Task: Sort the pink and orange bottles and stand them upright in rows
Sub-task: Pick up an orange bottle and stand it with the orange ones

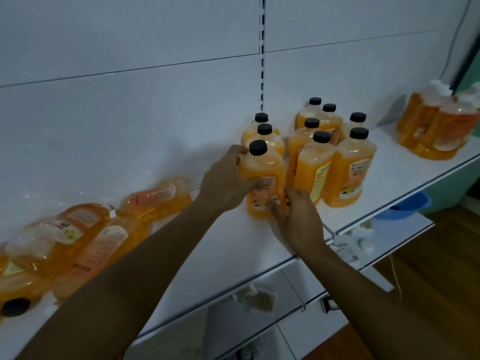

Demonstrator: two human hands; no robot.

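An orange bottle with a black cap point(263, 175) stands upright at the front of a row on the white shelf point(223, 245). My left hand point(228, 181) wraps its left side. My right hand point(296, 219) touches its lower right with fingers spread. Two more capped orange bottles point(267, 137) stand behind it. To the right, several upright orange bottles point(345, 162) form two more rows. At the left, several orange bottles point(78, 237) lie on their sides, one near the wall point(155, 197).
A cluster of orange bottles with white caps point(439, 126) stands at the far right of the shelf. Lower shelves hold small packets point(262, 298) and a blue bowl point(400, 206). The white back panel rises right behind the rows.
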